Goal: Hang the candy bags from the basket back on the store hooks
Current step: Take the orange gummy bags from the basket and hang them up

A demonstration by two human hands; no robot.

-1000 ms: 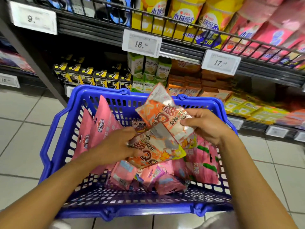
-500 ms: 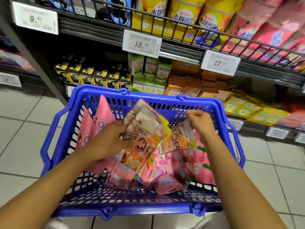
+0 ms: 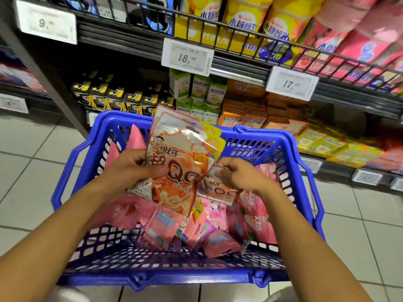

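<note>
Orange candy bags now raised upright over the blue basket, left hand grasping the stack, right hand pinching another orange bag, pink bags below.

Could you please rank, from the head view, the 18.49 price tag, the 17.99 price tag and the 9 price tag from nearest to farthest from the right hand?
Measured from the right hand:
1. 17.99 price tag, up and to its right on the shelf edge.
2. 18.49 price tag, up and left, above the basket.
3. 9 price tag, far upper left.
</note>
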